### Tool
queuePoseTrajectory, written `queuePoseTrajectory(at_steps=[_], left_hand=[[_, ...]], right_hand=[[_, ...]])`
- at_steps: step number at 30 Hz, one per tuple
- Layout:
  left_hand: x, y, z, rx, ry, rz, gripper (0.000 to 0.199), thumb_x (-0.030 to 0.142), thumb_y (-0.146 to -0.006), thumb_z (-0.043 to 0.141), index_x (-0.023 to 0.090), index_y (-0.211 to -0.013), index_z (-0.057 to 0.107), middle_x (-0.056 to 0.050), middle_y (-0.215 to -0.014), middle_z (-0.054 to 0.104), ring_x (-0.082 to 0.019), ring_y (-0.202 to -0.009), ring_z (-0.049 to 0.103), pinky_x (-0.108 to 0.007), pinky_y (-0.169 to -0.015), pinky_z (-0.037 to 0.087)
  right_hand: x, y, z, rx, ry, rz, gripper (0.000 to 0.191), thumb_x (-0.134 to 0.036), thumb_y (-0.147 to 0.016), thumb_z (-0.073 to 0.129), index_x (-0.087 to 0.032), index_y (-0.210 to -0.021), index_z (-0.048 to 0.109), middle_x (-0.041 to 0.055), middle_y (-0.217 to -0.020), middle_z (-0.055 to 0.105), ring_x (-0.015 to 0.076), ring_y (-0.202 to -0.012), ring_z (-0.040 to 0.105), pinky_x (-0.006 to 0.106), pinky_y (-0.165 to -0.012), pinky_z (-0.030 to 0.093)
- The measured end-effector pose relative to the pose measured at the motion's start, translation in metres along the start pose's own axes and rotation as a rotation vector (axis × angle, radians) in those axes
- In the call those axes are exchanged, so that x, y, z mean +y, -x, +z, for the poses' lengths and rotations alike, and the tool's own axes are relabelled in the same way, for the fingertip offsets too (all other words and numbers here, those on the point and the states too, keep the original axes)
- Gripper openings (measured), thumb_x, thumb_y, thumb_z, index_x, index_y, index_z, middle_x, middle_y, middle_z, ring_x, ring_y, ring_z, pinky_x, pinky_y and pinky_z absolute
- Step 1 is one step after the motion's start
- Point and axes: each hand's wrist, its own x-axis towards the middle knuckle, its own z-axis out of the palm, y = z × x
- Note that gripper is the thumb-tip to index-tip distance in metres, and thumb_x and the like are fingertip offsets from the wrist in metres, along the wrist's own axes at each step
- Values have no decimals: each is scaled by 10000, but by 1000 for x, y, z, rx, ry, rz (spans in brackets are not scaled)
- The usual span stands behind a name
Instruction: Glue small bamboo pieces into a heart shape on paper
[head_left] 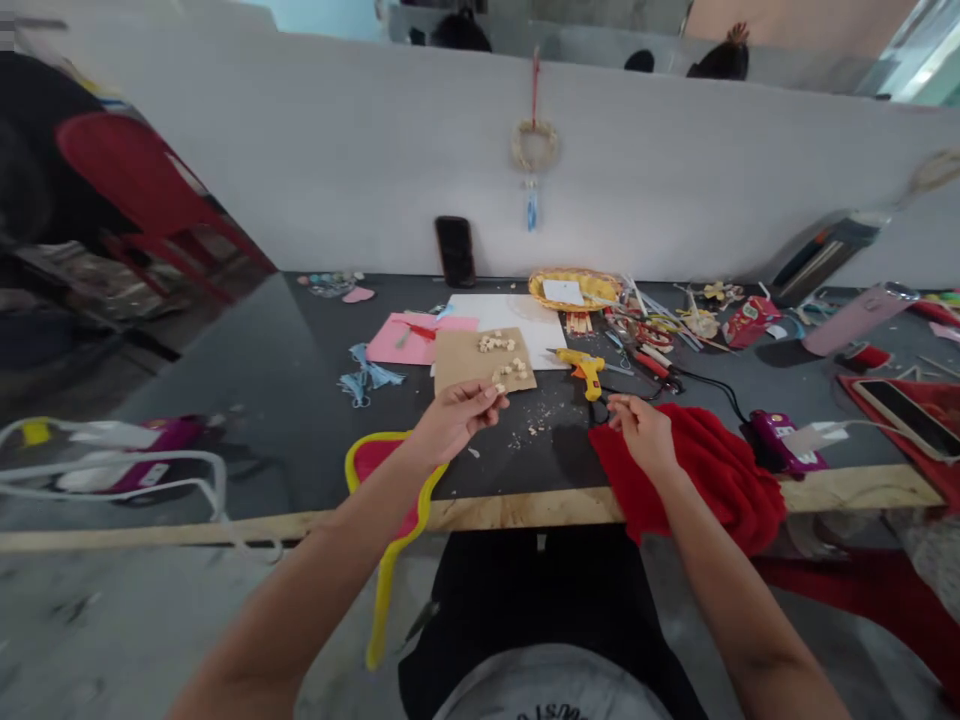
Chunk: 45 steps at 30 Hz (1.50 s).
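Nearest, by the worktop's (525, 511) front edge, a red cloth (712, 480) lies bunched under the R forearm, its L side reaching nearly to the R hand (643, 430). That hand hangs w/ fingers loosely curled, tips close tog.; can't tell if anything is btwn them. Level w/ it, the L hand (465, 408) is nearly closed, thumb to fingertips in a light pinch on a small pale pc. (501, 388), at the cardboard's (456, 360) near edge; can't tell if that pc. joins others. Loose crumbs (536, 430) dot the surface btwn the hands.

Just beyond the L fingertips, on the cardboard, sit two clusters of like bits: a near cluster (517, 370) and a far cluster (496, 343). All look v. light, dry & prob. brittle, apt to crumble if squeezed; best taken by the sides, fingertips only. The yellow glue gun (589, 372) lies beyond & slightly L of the R hand, nozzle pointing away to the L; it looks rigid, light-to-mid wt., best held by the handle, nozzle poss. hot.

Farther off, blue tassels (367, 375) lie L of the L hand, soft & tangle-prone; pink paper (386, 340) & white paper (547, 350) spread past it. Beyond both hands: a woven basket (574, 275), a dark phone (455, 252) propped at the wall & a hanging ring (517, 150).
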Motion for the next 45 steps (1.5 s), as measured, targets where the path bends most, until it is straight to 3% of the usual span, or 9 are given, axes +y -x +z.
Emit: queuePoseTrajectory(at_steps=[4, 10, 17, 22, 30, 35, 37, 41, 45], left_hand=[[-15, 32, 0, 114, 71, 4, 247, 277, -658, 837, 99, -790, 727, -59, -716, 668, -76, -565, 545, -193, -552, 479], [-46, 57, 0, 285, 288, 44, 256, 244, -630, 856, 100, -804, 734, -54, -720, 659, -82, -610, 559, -207, -589, 495], [-62, 53, -13, 331, 400, 57, 215, 238, -653, 845, 142, -812, 736, -28, -748, 662, -70, -623, 554, -203, -617, 504], [-64, 53, -13, 337, 374, 61, 226, 252, -628, 863, 143, -784, 742, -29, -750, 664, -78, -632, 548, -218, -621, 500], [-66, 54, -16, 346, 338, 15, 276, 300, -616, 871, 137, -793, 735, -24, -719, 651, -73, -614, 530, -218, -617, 476], [-47, 52, -8, 286, 267, -117, 293, 307, -587, 886, 132, -751, 718, -15, -682, 643, -59, -576, 524, -191, -591, 450], [-30, 43, -2, 240, 192, -137, 288, 278, -571, 893, 130, -737, 711, -21, -681, 654, -68, -583, 549, -185, -586, 445], [17, 13, 15, 99, 115, 16, 275, 235, -561, 893, 129, -753, 727, -33, -703, 684, -77, -598, 575, -187, -599, 456], [55, -11, 34, -44, 113, 175, 257, 289, -627, 861, 130, -798, 753, -43, -710, 691, -105, -644, 608, -210, -625, 479]], right_hand=[[5, 17, 1, 58, -80, 44, 313, -424, -894, 494, -171, -908, 678, 75, -750, 735, 160, -548, 659, 292, -598, 564], [9, 14, 1, 128, -185, 161, 358, -461, -840, 544, -144, -924, 687, 73, -720, 727, 148, -502, 628, 272, -548, 539], [6, 11, 0, 143, -186, 195, 337, -491, -798, 598, -170, -853, 687, 12, -544, 643, 171, -490, 608, 282, -546, 518], [2, 14, 0, 146, -85, 185, 402, -535, -854, 526, -215, -612, 550, 29, -528, 619, 177, -496, 586, 275, -511, 457], [11, 19, 5, 183, -21, 118, 423, -508, -939, 388, -205, -679, 527, 36, -594, 628, 163, -555, 607, 248, -535, 471], [-4, 8, 1, 55, 9, -108, 304, -350, -950, 448, -204, -708, 557, 19, -637, 617, 148, -588, 599, 250, -579, 501], [-22, -7, 0, -31, 4, -260, 173, -279, -938, 478, -198, -885, 621, 58, -819, 676, 177, -760, 655, 294, -696, 546], [-81, -49, -4, -124, 7, -542, 434, -272, -870, 618, -215, -1287, 514, 152, -1274, 553, 266, -1202, 533, 454, -989, 483], [-138, -80, 0, -107, -84, -682, 431, -274, -877, 628, -264, -1290, 507, 107, -1187, 586, 259, -1153, 538, 471, -996, 462]])
